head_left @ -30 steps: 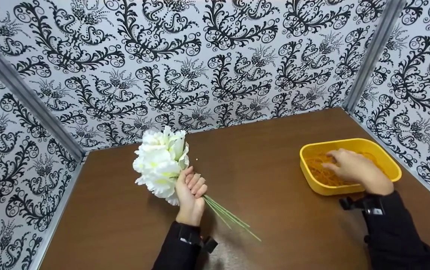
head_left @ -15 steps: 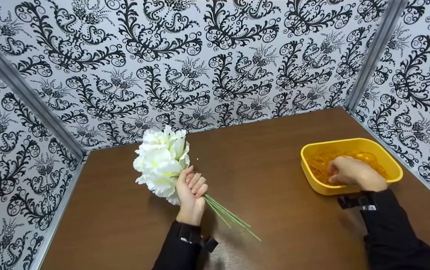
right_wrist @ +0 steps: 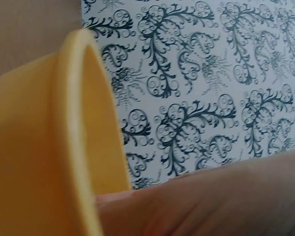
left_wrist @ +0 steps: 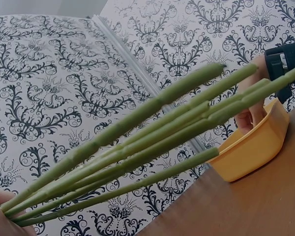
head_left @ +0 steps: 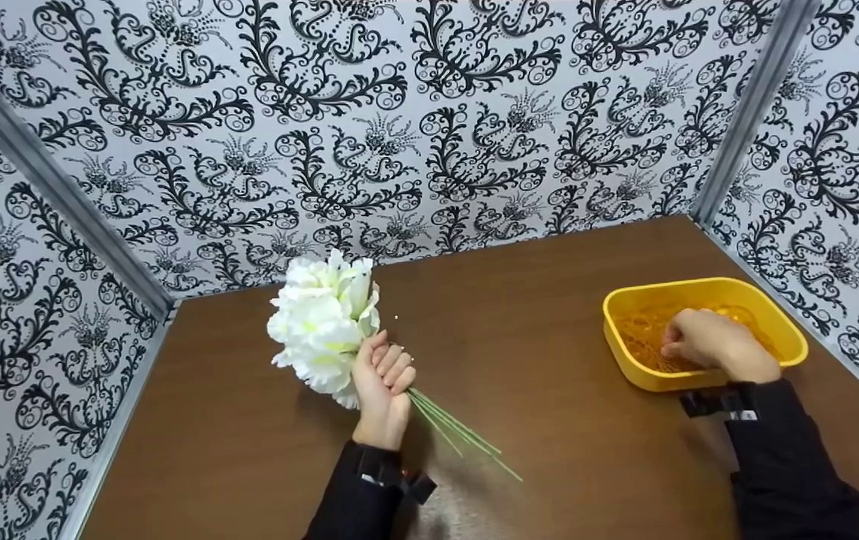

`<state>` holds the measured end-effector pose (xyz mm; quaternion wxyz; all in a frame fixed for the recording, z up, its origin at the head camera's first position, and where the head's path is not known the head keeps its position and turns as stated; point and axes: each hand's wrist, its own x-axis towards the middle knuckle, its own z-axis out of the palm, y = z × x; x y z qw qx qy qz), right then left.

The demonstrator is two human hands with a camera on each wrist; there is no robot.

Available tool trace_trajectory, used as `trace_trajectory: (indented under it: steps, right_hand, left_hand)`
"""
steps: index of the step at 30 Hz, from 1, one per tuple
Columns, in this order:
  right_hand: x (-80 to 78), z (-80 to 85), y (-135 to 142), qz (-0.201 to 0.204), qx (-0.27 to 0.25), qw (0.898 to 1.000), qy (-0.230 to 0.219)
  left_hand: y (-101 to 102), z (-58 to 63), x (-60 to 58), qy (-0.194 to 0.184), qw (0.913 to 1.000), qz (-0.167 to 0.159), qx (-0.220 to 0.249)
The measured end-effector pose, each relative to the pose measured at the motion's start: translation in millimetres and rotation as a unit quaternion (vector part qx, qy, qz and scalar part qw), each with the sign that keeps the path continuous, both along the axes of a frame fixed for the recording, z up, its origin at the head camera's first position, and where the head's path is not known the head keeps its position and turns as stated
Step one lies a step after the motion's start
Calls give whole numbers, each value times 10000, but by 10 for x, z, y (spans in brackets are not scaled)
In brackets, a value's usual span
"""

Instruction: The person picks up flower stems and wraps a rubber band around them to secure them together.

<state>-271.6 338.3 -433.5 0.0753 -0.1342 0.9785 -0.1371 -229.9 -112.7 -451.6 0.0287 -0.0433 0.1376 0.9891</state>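
In the head view my left hand (head_left: 382, 386) grips a bunch of white artificial flowers (head_left: 320, 330) by the stems, its fingers wrapped round them. The blossoms point up and left. The green stems (head_left: 459, 427) stick out below the fist toward the lower right and fill the left wrist view. Over at the right, my right hand (head_left: 714, 341) reaches down inside a yellow plastic basin (head_left: 628, 367). Thin orange-yellow loops that look like rubber bands (head_left: 643, 337) lie in it. The right fingertips are hidden among them, so whether they pinch any cannot be seen.
A brown tabletop (head_left: 519, 322) lies under everything. White panels with black scrollwork (head_left: 474, 135) close it off at the back, left and right. The basin stands near the right panel. Both wrists carry black camera straps (head_left: 740, 403).
The right hand has lowered deeper into the basin, its fingers drawing downward among the bands, then shifted very slightly. The left hand and the flowers stay where they were.
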Motion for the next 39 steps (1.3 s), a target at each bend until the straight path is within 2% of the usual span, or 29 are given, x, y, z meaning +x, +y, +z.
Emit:
trace_trajectory:
  steps: [5,10,14,19,23,26,32,39]
  right_hand:
    - [40,118,-27,-442,-104,9947,919]
    - [88,228,-102,-791,-575,9771,1889]
    - [141,309,-159,-845,-859,9602,2519]
    - [230,414,-263,-698,-1151,9443,3002]
    - [316,489,-384,-259,-1333,9277,3477]
    - [378,531,-479,228,-1419,9155,3758]
    - [504,602,-716,1413,-1698,8969,3832]
    - [678,645,-1047,3081,-2241,8477,3692]
  left_hand:
    - [0,4,3,3,10000,-6,1]
    - [-7,-5,17,36,10000,-15,57]
    - [-13,-15,16,107,9998,-46,163]
    - [-16,-20,8,198,9994,-97,277]
    - [-14,-19,5,192,9994,-87,268]
    - [-12,-17,4,161,9996,-48,226]
    - [-13,-15,1,189,9997,-18,140]
    - [-1,7,9,168,9998,-21,110]
